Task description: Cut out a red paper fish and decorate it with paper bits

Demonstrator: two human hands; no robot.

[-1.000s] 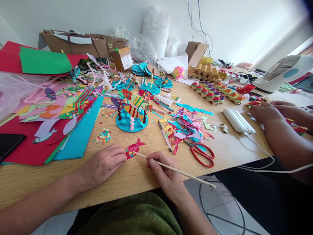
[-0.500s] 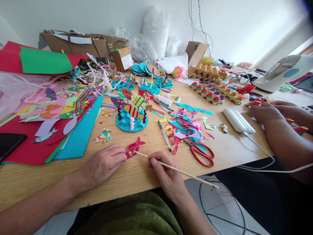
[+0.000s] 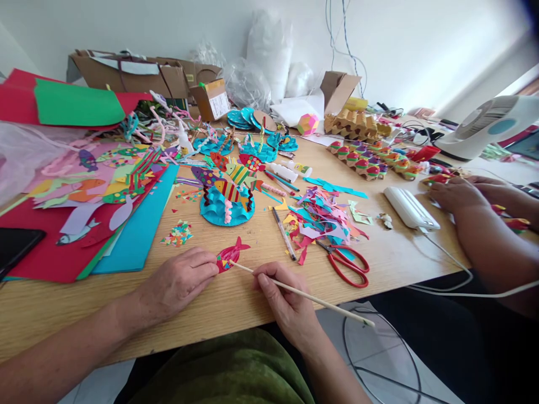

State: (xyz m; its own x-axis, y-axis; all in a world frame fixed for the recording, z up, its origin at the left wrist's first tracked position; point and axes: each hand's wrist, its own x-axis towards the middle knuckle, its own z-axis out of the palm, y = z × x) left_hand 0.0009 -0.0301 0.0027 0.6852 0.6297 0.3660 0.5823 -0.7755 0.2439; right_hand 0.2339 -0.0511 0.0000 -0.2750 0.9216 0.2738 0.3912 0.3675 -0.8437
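A red paper fish [image 3: 232, 251] lies on the table with small coloured paper triangles on its body. My left hand [image 3: 179, 283] holds down the fish's left end, its fingers together and the fingertips at the fish's edge. In my right hand [image 3: 288, 300] a long thin wooden stick [image 3: 320, 301] is pinched between thumb and fingers. The stick's narrow tip touches the triangles on the fish, and its thicker end points down to the right past the table edge. A pile of tiny paper triangles [image 3: 177, 233] lies behind my left hand.
Behind the fish stands a blue base with paper fish [image 3: 227, 210]. To the right lie a pen [image 3: 283, 233], paper scraps [image 3: 322, 216], red-handled scissors [image 3: 347, 266] and a white power bank [image 3: 410, 209]. Another person's hands [image 3: 458, 193] work at the right. Coloured paper sheets [image 3: 138, 241] lie left.
The stick's thick end has shifted very slightly left and down, its tip still on the fish. My left hand and the fish look the same.
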